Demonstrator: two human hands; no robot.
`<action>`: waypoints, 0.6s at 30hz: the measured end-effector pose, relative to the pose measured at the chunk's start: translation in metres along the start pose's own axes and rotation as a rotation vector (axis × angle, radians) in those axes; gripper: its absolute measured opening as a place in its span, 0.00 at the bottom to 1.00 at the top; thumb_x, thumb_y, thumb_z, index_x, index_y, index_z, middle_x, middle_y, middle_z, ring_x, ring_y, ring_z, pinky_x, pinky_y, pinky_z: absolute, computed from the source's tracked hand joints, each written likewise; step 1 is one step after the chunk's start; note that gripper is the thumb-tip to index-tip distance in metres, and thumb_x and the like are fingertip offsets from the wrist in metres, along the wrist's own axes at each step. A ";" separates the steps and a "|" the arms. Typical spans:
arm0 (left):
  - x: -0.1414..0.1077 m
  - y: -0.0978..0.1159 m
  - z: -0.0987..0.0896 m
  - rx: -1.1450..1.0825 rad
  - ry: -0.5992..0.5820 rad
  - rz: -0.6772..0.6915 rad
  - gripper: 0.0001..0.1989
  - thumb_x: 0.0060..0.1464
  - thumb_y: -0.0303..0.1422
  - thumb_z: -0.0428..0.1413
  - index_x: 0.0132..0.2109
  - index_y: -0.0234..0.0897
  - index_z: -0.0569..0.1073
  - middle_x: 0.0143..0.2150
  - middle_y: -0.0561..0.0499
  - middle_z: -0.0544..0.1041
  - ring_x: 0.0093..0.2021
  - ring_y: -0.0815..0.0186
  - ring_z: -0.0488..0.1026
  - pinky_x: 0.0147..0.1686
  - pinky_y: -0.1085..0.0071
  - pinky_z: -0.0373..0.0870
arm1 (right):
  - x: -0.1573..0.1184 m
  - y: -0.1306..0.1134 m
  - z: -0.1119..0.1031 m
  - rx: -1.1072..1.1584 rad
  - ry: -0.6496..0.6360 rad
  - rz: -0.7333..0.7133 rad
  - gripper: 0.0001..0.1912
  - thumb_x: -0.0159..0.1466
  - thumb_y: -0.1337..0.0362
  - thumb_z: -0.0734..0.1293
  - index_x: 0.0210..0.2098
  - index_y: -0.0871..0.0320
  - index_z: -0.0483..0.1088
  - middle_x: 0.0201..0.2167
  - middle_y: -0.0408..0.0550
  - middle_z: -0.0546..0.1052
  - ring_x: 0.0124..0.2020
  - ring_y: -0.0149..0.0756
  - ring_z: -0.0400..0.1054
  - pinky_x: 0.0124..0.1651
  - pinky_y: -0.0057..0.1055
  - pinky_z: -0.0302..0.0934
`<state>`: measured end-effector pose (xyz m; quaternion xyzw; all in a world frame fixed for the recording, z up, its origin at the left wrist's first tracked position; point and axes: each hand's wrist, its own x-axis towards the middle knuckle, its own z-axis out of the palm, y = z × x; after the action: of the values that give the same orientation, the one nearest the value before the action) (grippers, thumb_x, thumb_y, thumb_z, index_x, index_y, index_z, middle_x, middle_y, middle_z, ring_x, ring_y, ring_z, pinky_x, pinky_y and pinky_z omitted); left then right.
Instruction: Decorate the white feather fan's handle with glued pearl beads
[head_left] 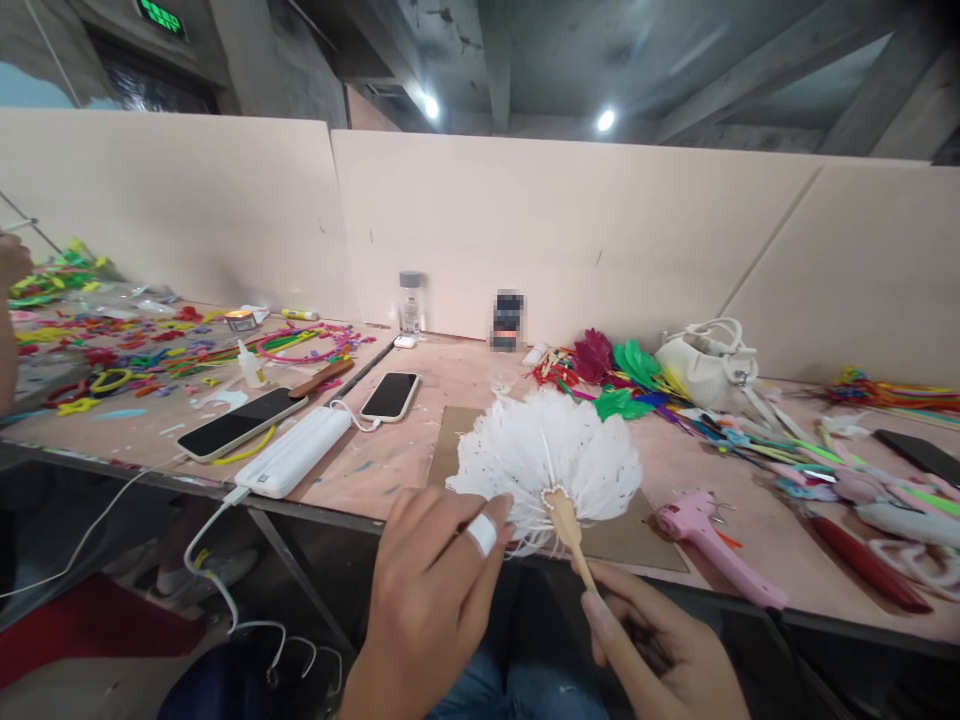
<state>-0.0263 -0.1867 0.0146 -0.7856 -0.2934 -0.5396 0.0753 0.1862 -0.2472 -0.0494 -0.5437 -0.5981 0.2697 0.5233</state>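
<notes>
While the left hand (435,590) has its fingers bent together by the near-left edge of the white feather fan (536,440), a white strip (482,534) wraps one finger; whether the fingertips pinch the feathers or merely hover there, I cannot tell. To the right, the fan's head spreads above a brown board (634,540) near the middle; it looks very light, its plumes soft and easily crushed or pulled loose. Small pale beads (551,491) at its base seem delicate and best left unpressed. The slim, wooden-looking handle (568,520) should be stiff, so its shaft is the safest hold; there the right hand (667,635) grips it between thumb and fingers. Farther right lies a pink glue gun (709,540).
</notes>
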 end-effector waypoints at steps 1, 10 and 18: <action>-0.001 -0.003 0.000 0.003 0.000 -0.019 0.14 0.64 0.18 0.59 0.53 0.33 0.78 0.41 0.46 0.81 0.39 0.64 0.72 0.40 0.64 0.66 | 0.004 0.004 0.000 -0.034 -0.037 0.017 0.21 0.74 0.50 0.66 0.50 0.59 0.81 0.22 0.43 0.74 0.22 0.35 0.69 0.25 0.23 0.62; -0.007 -0.041 0.031 -0.028 0.064 -0.329 0.08 0.69 0.28 0.55 0.47 0.34 0.79 0.36 0.48 0.80 0.37 0.65 0.78 0.39 0.71 0.69 | 0.062 0.019 0.034 -0.401 -0.090 0.054 0.22 0.74 0.50 0.57 0.44 0.55 0.79 0.26 0.46 0.78 0.28 0.43 0.74 0.31 0.31 0.58; -0.017 -0.078 0.058 -0.365 0.019 -0.769 0.15 0.65 0.43 0.54 0.41 0.35 0.77 0.25 0.54 0.74 0.26 0.65 0.73 0.32 0.70 0.69 | 0.097 0.012 0.025 -0.692 -0.089 -0.043 0.18 0.75 0.55 0.63 0.37 0.55 0.81 0.28 0.47 0.80 0.28 0.41 0.74 0.28 0.29 0.54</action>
<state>-0.0265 -0.1041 -0.0399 -0.6145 -0.4638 -0.5787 -0.2691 0.1807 -0.1470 -0.0354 -0.6638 -0.6877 0.0633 0.2869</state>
